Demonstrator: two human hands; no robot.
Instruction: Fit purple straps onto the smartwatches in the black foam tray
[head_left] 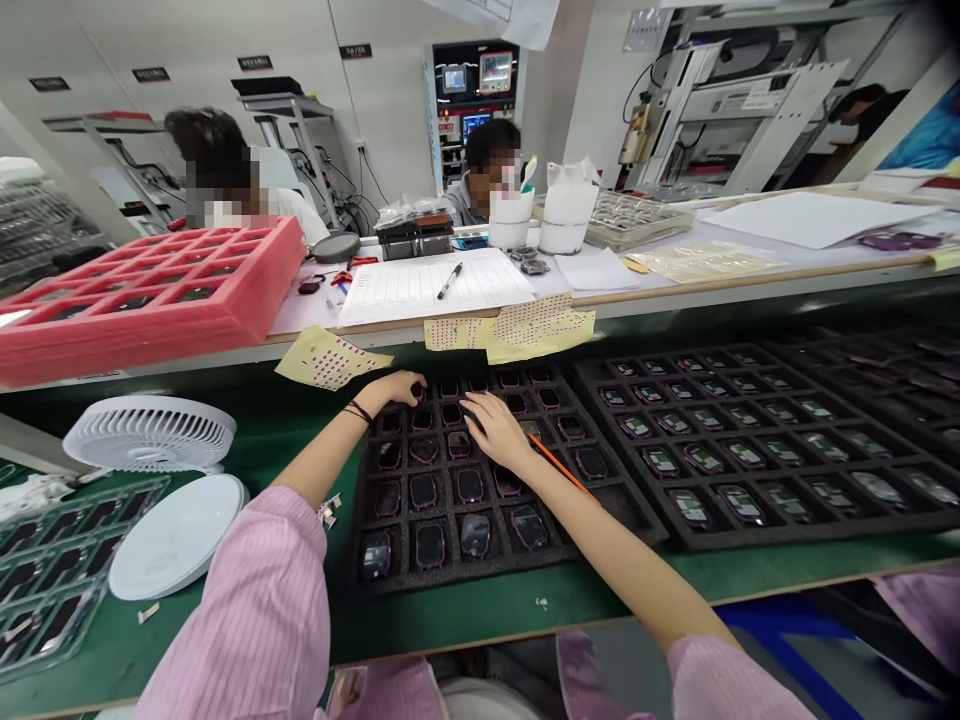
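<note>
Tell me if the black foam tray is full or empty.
The tray is full: devices fill its visible pockets; the left hand and right hand hide some.

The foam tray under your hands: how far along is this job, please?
Apparently done: the right foam tray's units show green labels. In hand: left hand and right hand touch top-row units in the left foam tray. Remaining: its lower-row units look unlabelled.

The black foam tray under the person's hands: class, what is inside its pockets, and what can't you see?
Most pockets of the black foam tray hold small dark-screened devices with pinkish rims. The pockets directly beneath the left hand and right hand are covered, so their contents cannot be seen.
</note>
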